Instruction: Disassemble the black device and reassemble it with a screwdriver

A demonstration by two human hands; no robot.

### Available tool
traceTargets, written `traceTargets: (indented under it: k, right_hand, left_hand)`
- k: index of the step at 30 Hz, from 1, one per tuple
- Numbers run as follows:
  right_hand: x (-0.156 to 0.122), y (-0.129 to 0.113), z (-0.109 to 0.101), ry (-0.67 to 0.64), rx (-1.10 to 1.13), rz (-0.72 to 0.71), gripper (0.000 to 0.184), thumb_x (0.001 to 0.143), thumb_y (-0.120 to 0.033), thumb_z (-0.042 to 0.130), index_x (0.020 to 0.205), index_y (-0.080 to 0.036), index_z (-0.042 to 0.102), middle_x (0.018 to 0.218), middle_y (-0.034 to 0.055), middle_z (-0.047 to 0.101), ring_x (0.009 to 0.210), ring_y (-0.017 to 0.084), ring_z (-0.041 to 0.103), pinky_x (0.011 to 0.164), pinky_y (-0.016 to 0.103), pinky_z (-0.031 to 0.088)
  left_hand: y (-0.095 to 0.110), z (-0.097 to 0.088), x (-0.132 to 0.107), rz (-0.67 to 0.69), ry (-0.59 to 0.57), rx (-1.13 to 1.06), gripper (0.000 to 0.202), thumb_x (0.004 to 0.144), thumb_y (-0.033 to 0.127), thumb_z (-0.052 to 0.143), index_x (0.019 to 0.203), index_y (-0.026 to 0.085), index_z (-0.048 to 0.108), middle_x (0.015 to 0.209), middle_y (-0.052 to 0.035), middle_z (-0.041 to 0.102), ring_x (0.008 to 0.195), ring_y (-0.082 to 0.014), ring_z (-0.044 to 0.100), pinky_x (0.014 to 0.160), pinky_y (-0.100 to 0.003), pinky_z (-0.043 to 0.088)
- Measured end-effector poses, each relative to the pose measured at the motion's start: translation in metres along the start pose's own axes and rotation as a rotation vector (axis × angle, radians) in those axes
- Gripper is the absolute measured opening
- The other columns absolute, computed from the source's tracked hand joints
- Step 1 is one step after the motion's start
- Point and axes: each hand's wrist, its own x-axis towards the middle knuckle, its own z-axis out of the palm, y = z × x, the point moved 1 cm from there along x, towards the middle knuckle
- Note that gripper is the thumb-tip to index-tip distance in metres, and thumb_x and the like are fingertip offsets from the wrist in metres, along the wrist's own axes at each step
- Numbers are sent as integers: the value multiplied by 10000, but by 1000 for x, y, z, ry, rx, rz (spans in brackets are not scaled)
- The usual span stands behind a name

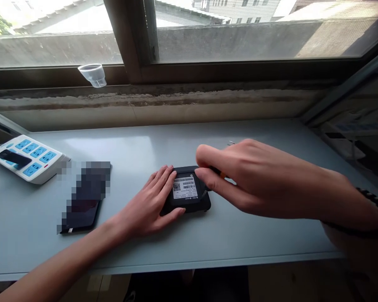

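Observation:
A small black device (189, 200) with a white barcode label (184, 188) lies flat on the pale grey table (208, 239). My left hand (151, 201) rests on the device's left side, fingers stretched flat and thumb along its front edge, holding it down. My right hand (239, 176) is closed in a pinch around a thin tool (219, 172) with a dark and orange handle. The tool's tip (204, 193) touches the device near the label's right edge. A beaded bracelet (376, 205) is on my right wrist.
A dark phone (83, 201), partly blurred out, lies to the left of the device. A white power strip (27, 157) with blue sockets sits at the far left. A clear plastic cup (93, 74) stands on the window ledge. Shelving stands at the right.

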Motion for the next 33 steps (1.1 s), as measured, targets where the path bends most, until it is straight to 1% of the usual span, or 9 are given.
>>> traceTargets:
  k: [4, 8, 10, 14, 18, 20, 25, 30, 33]
  right_hand:
    - [-3, 0, 0, 14, 32, -50, 84, 915, -203, 476, 844, -204, 430, 584, -57, 489, 484, 96, 389, 485, 279, 236]
    - [-5, 4, 2, 66, 10, -22, 261, 1013, -344, 419, 790, -207, 422, 486, -68, 381, 429, 99, 320, 468, 290, 194]
    - [-6, 4, 2, 51, -4, -39, 271, 1011, -306, 399, 757, -210, 401, 482, -60, 366, 429, 102, 306, 472, 292, 190]
    - [-7, 1, -1, 8, 20, -108, 203, 927, -186, 429, 727, -206, 404, 584, -16, 473, 518, 112, 402, 511, 285, 258]
    - [-5, 2, 1, 111, -23, -54, 388, 1027, -328, 377, 664, -211, 303, 503, -37, 347, 462, 95, 234, 491, 292, 191]
    - [-6, 2, 3, 114, -57, -62, 399, 1038, -328, 367, 665, -209, 286, 487, -43, 316, 458, 91, 184, 495, 293, 177]
    - [-11, 1, -3, 37, -31, -157, 207, 968, -195, 419, 763, -195, 450, 608, -5, 485, 524, 109, 356, 545, 288, 259]
    - [-10, 5, -3, 66, -40, -135, 421, 1051, -325, 370, 649, -200, 352, 501, -44, 306, 475, 86, 190, 522, 300, 164]
    - [-8, 3, -1, 31, -12, -168, 293, 1008, -214, 381, 716, -199, 384, 559, -30, 377, 520, 96, 250, 551, 290, 214]
  left_hand:
    - [0, -1, 0, -1, -11, -6, 883, 1050, 569, 434, 1651, 148, -57, 1689, -248, 160, 1570, -393, 167, 1241, -603, 323]
    - [0, -1, 1, -2, -23, 1, 886, 1050, 567, 433, 1648, 132, -55, 1683, -260, 176, 1567, -403, 178, 1231, -621, 330]
    - [0, -1, 1, 0, -22, 10, 883, 1052, 565, 422, 1647, 127, -61, 1680, -266, 185, 1564, -408, 189, 1223, -630, 337]
    - [0, -1, 1, 3, -16, 17, 879, 1057, 569, 405, 1646, 136, -82, 1680, -267, 185, 1563, -405, 190, 1219, -623, 347]
    - [1, -2, 0, 9, -14, 20, 884, 1057, 569, 404, 1646, 138, -94, 1674, -270, 200, 1564, -398, 190, 1215, -612, 363]
    - [1, -3, 0, 10, -13, 24, 889, 1057, 563, 410, 1645, 134, -100, 1676, -268, 196, 1564, -396, 189, 1222, -607, 353]
    - [1, -3, 0, 7, -21, 34, 879, 1057, 573, 402, 1647, 117, -64, 1670, -277, 207, 1566, -395, 184, 1229, -606, 338]
    - [1, -2, 0, 2, -17, 44, 864, 1056, 570, 404, 1648, 119, -35, 1670, -274, 218, 1564, -396, 196, 1229, -597, 350]
    - [1, -3, 1, -3, -21, 26, 873, 1050, 568, 424, 1646, 110, -21, 1671, -279, 196, 1563, -408, 193, 1229, -608, 347]
